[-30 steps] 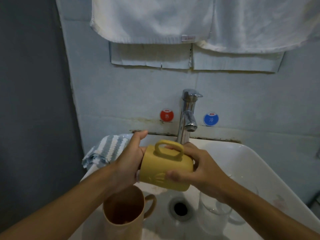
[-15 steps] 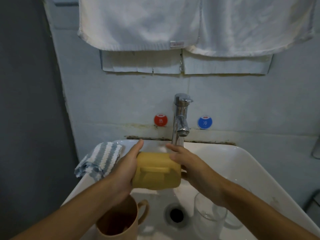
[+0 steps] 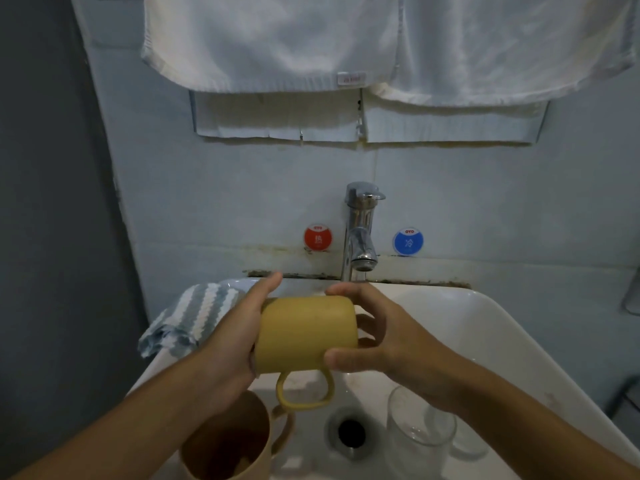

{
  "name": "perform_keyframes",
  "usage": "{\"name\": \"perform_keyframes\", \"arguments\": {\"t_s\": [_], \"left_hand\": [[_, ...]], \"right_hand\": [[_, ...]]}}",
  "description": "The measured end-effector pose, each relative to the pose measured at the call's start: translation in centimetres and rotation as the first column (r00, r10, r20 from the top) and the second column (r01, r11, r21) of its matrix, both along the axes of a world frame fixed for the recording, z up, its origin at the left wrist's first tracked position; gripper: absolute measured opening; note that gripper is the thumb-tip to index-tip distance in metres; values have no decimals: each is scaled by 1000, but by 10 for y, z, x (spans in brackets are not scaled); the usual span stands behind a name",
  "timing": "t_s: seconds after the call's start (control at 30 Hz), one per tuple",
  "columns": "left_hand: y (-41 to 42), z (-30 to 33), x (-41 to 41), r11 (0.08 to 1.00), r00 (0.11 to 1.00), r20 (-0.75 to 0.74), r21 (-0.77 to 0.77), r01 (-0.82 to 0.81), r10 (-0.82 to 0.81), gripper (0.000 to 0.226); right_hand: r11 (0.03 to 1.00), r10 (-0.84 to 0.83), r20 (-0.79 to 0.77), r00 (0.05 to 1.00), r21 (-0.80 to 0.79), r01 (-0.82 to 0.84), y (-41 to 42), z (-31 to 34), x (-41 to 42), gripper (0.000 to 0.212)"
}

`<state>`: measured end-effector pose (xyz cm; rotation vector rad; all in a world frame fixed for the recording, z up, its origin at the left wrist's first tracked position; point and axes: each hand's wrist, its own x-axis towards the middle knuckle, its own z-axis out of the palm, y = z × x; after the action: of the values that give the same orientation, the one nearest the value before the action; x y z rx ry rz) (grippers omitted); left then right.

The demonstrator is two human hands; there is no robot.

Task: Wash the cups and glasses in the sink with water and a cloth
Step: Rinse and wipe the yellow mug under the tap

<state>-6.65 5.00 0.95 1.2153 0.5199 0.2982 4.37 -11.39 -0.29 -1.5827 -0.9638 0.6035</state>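
Observation:
A yellow mug (image 3: 306,332) lies on its side above the white sink (image 3: 485,327), its handle pointing down. My left hand (image 3: 232,344) grips its open end, thumb along the top. My right hand (image 3: 377,336) holds the mug's base end, thumb and fingers curled round it. Just behind them is the chrome tap (image 3: 360,233); no water stream is clear to see. A tan mug (image 3: 228,441) stands upright in the sink at lower left. A clear glass (image 3: 420,424) stands in the basin at lower right. A blue-and-white striped cloth (image 3: 194,317) lies on the sink's left rim.
The drain (image 3: 350,432) sits in the basin's middle, between the tan mug and the glass. White towels (image 3: 346,39) hang on the wall above. Red (image 3: 317,238) and blue (image 3: 408,241) round stickers flank the tap. A dark wall closes the left side.
The yellow mug has been rolled between both hands: its handle went from on top, round the near side, to hanging underneath. The view tilted up a little.

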Motion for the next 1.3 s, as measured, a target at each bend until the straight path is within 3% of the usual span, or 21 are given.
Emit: {"name": "perform_keyframes", "arguments": {"t_s": [0.13,0.27,0.37,0.47,0.57,0.7,0.83,0.97,1.07,1.17,1.3], "left_hand": [[-7,5,1,983,994,37,145,-110,105,31],[-11,7,0,955,991,60,265,-133,121,30],[-6,5,-2,987,994,89,142,-71,59,37],[0,5,-3,1000,995,100,-1,17,-17,50],[-2,3,-2,999,998,55,38,10,-12,37],[-4,1,1,989,997,66,143,-43,34,34],[-12,1,2,958,986,142,260,-122,87,24],[-11,2,0,981,987,145,166,-97,73,33],[-3,4,0,997,991,127,49,-59,52,50],[-2,3,3,988,992,94,124,-93,82,47],[-8,4,2,950,990,120,295,-105,73,34]], "right_hand": [[1000,-4,-171,985,-27,-1,1,5,-2,61],[993,-27,-165,986,-115,8,2,2,-2,79],[999,-42,-134,990,-34,38,0,1,-1,68],[998,-53,-15,998,-18,53,1,3,-2,75],[999,-29,51,998,-23,30,1,2,-2,82],[998,-64,-7,998,-23,64,-1,7,-1,59],[972,-124,7,992,-198,123,0,7,-1,73],[994,-42,-138,989,-104,28,-5,8,2,61],[996,-34,-112,993,-83,25,-5,10,5,60],[996,-30,-69,997,-87,24,-5,9,5,66],[994,2,-237,971,-110,-29,-8,14,5,63]]}}
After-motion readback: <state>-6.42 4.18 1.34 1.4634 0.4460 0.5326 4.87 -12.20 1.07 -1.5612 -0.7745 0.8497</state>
